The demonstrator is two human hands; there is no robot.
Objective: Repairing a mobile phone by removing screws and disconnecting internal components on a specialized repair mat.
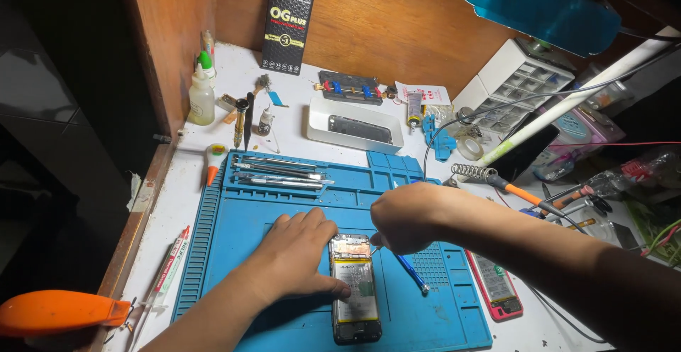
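On blue mat | opened phone | between hands: left hand, right hand

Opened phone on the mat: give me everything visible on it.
The phone lies flat on the blue mat, long axis pointing away from the person, back cover off. Inside, a pale battery fills the middle, with a metal shield and board parts at the top end and a dark frame around. The left hand presses its left edge, thumb on the battery. The right hand works at its top right corner.
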